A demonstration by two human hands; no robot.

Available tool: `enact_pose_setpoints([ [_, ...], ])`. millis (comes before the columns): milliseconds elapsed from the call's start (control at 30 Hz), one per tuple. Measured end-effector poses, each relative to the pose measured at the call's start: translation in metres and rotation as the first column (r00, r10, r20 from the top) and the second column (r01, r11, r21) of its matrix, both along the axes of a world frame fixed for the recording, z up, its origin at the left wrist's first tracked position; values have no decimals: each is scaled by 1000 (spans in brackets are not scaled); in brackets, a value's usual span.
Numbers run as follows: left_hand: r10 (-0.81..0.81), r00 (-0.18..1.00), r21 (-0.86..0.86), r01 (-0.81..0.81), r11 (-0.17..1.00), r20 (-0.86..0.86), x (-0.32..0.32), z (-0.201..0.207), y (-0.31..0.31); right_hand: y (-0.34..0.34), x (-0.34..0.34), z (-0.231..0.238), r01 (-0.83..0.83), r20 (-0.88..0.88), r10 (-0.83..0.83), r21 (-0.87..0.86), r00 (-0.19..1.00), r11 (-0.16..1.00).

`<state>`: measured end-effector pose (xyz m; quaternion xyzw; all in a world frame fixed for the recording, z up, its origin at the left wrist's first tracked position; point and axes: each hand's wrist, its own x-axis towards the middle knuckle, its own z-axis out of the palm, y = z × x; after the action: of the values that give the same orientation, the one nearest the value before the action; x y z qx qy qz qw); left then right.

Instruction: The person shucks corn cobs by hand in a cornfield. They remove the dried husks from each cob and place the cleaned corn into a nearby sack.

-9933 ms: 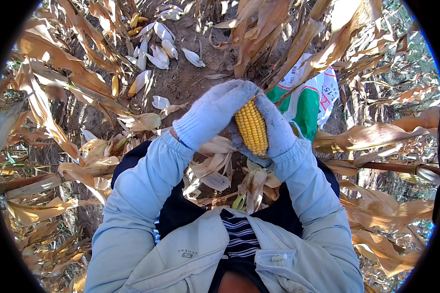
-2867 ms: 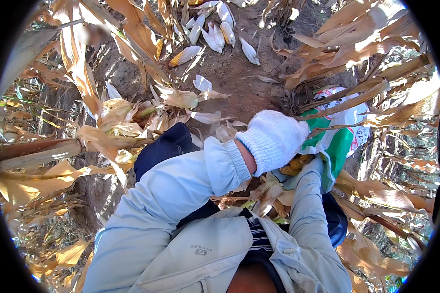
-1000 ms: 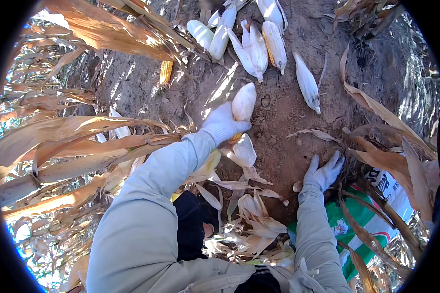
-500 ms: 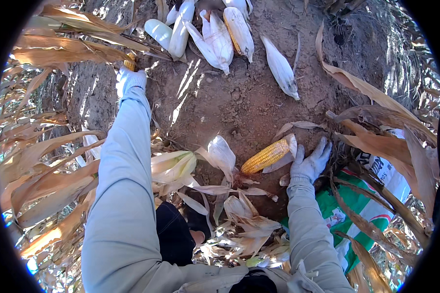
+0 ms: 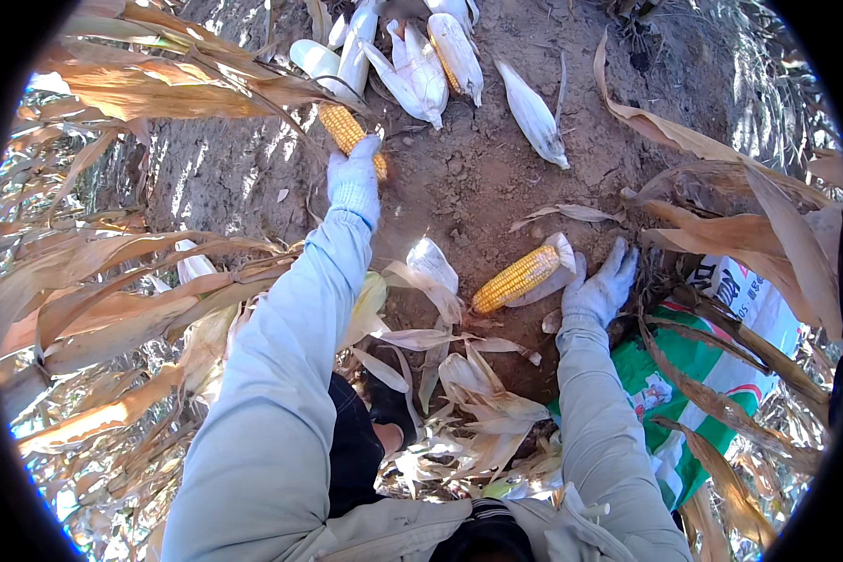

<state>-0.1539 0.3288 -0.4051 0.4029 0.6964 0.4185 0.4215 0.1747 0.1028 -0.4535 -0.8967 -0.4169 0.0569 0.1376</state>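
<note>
My left hand point(image 5: 354, 178), in a white glove, is closed around a husked yellow ear of corn point(image 5: 341, 128), lifted over the soil. My right hand point(image 5: 594, 292), gloved too, rests with fingers stretched out and holds nothing. Just left of it a second yellow ear of corn point(image 5: 515, 279) lies on the ground, pale husk still at its upper end. Several ears in whitish husks lie at the far side, among them a partly opened one point(image 5: 454, 58) with kernels showing. A lone husk-covered ear point(image 5: 532, 114) lies to their right.
A green and white sack point(image 5: 670, 375) lies to the right beside my forearm, partly under dry leaves. Dry corn stalks and leaves point(image 5: 178, 89) reach in from the left. Loose husks point(image 5: 487, 407) are strewn near my shoe point(image 5: 391, 403). Brown soil point(image 5: 440, 187) spreads between.
My left hand has swung right with its ear of corn, out from beside the dry leaves at the left. My right hand stays nearly in place, fingers still outstretched.
</note>
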Motion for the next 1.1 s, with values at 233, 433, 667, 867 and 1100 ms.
enact_pose_setpoints([
  [233,-96,839,-230,255,939,536,62,138,-93,-13,1,-3,-55,-25,56,36,998,998],
  [433,-711,702,-218,687,693,-44,51,263,-151,-25,43,89,-34,-505,35,11,863,999],
  [667,-739,85,-191,941,280,-669,49,381,-245,-108,-24,336,-236,-878,476,453,48,860],
  [867,-713,209,-14,956,293,-669,35,434,-313,-197,-30,432,-418,-896,434,361,91,834],
  [1100,-598,368,265,929,257,-712,51,447,-356,-247,-23,439,-280,-946,322,298,43,913],
])
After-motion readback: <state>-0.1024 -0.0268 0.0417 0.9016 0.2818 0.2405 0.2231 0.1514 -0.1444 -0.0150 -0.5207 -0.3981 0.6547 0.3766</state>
